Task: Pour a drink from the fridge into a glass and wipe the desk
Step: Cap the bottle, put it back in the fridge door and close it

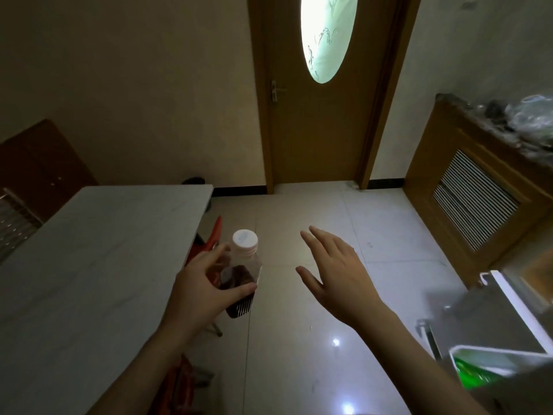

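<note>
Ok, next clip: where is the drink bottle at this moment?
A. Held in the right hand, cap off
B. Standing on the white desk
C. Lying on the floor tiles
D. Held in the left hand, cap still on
D: the left hand is wrapped around the bottle, whose white cap is in place, while the right hand is open and holds nothing; the white desk has no bottle on it.

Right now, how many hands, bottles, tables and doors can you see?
Hands: 2, left hand gripping the bottle, right hand open and empty
Bottles: 1, bottle
Tables: 1, table
Doors: 1, door
Total: 5
</note>
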